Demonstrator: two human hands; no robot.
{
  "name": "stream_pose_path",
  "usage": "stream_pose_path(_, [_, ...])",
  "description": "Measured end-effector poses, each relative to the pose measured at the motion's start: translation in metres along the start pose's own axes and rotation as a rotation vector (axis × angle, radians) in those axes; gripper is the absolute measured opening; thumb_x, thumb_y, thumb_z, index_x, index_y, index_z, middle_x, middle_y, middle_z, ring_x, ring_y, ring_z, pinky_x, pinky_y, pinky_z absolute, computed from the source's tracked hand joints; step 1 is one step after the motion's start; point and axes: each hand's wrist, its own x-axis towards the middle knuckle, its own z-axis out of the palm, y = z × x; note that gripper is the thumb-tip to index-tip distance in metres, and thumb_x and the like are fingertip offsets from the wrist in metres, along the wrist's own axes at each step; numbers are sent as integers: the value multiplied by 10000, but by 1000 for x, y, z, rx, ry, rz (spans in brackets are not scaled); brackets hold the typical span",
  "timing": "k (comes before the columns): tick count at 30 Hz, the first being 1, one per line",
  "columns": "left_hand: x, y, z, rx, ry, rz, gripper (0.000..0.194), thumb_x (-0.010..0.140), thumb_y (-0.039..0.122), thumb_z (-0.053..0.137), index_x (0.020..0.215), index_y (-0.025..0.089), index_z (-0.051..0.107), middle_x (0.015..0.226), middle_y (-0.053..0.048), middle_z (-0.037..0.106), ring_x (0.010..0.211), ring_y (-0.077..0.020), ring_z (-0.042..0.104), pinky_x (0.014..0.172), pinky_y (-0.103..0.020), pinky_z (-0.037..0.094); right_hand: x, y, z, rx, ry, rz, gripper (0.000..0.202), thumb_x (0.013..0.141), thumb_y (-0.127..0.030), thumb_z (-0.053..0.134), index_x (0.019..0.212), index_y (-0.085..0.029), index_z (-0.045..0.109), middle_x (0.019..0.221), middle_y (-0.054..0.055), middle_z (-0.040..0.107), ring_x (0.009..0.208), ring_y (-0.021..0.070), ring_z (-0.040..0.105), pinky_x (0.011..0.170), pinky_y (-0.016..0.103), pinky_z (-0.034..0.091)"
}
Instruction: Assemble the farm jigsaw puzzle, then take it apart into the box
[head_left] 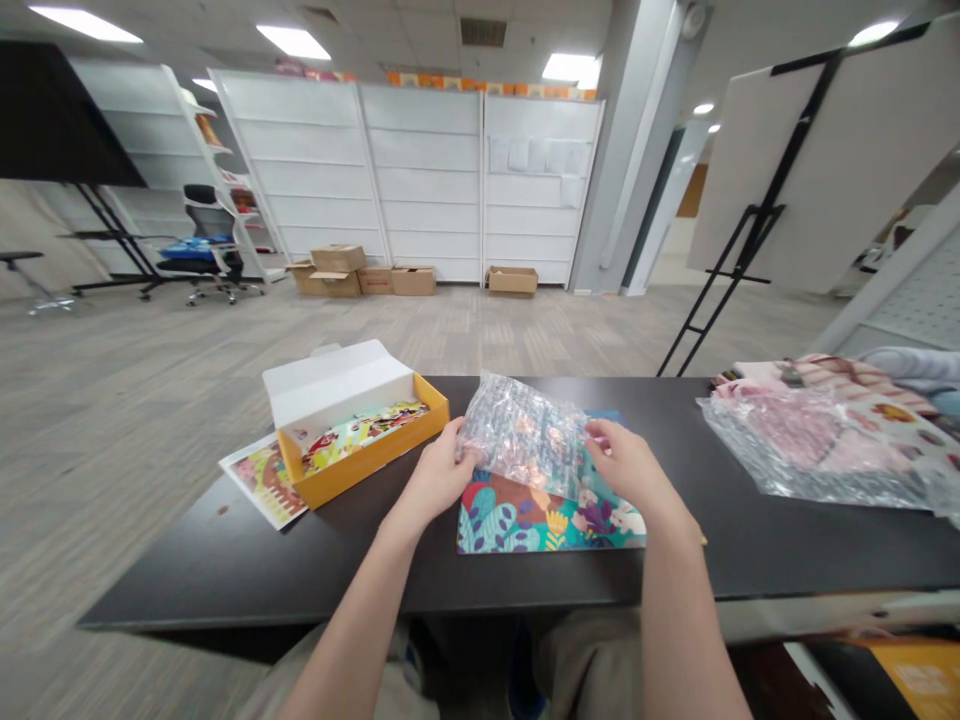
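Between my two hands is a clear sheet of bubble wrap [517, 425], held above a colourful printed board [510, 520] with plants and flowers on it. My left hand [444, 470] pinches the wrap's left edge, thumb on top. At the right edge, my right hand [622, 460] has its fingers closed on the wrap. Part of the board lies hidden beneath the wrap and my right hand. To the left stands a yellow box [367, 465] with its white lid raised, and colourful printed pieces [360, 435] lie inside it.
A printed picture sheet [262, 480] lies partly under the yellow box on the black table [360, 570]. Plastic-wrapped pink fabric [810, 440] is piled at the right. Beyond the table are cardboard boxes [337, 270], an office chair [206, 240] and a tilted board on a black stand [712, 280].
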Motion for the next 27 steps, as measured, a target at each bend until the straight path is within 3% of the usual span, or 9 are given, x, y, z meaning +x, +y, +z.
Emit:
stream_pose_path(2, [-3,8,0,203,104,51,535,895,182,501,1424,139,434,1349,-182,571,1083,-276,666,930,-409,535,-1,13,3,-72,-64,-1,204,873,-211,532,972,-199,711,951,98,761,851,232,710,825,385,547])
stream_pose_path(5, [-11,26,0,408,148,142,470,942,220,458,1411,191,466,1513,-153,424,1055,-278,676,910,-408,541,-7,10,5,-40,-121,-26,245,910,-219,487,1041,-184,691,968,95,763,882,225,711,817,354,534])
stream_pose_path(9, [-22,48,10,396,-68,355,309,995,319,435,1248,232,591,1290,-71,615,1055,-233,658,904,-347,533,-15,-7,2,77,-239,-34,296,940,-248,459,1165,-171,636,827,51,750,694,189,678,687,315,517])
stream_pose_path(13, [-23,56,29,391,-244,491,304,965,410,524,1162,208,639,1223,-92,636,1153,-263,588,1008,-389,473,-23,-20,-2,258,-200,-101,220,928,-268,514,1098,-191,630,990,71,746,899,189,701,817,324,534])
stream_pose_path(15, [-20,54,35,409,-261,496,298,972,419,510,1104,199,662,1185,-104,645,1174,-272,565,1057,-411,432,-28,-27,-3,293,-218,-122,159,909,-264,537,1010,-195,640,1025,74,735,958,195,697,840,328,541])
stream_pose_path(20, [-15,43,34,474,-235,459,397,1000,464,433,1149,164,646,1289,-143,624,1296,-319,477,1130,-472,348,-38,-34,-7,271,-410,-146,123,889,-263,561,918,-198,662,884,35,745,807,178,702,763,313,560])
stream_pose_path(22, [-15,40,30,511,-218,394,456,984,533,434,1134,154,639,1281,-165,630,1337,-357,444,1119,-500,353,-41,-21,-14,186,-371,-117,118,875,-273,577,880,-202,671,850,33,747,787,185,702,745,314,558])
stream_pose_path(27, [-20,37,17,581,-177,295,495,915,583,536,1122,143,627,1281,-208,616,1383,-407,402,1087,-535,374,-45,28,-42,-135,-130,37,155,785,-332,682,876,-208,700,888,70,753,830,248,709,789,372,553])
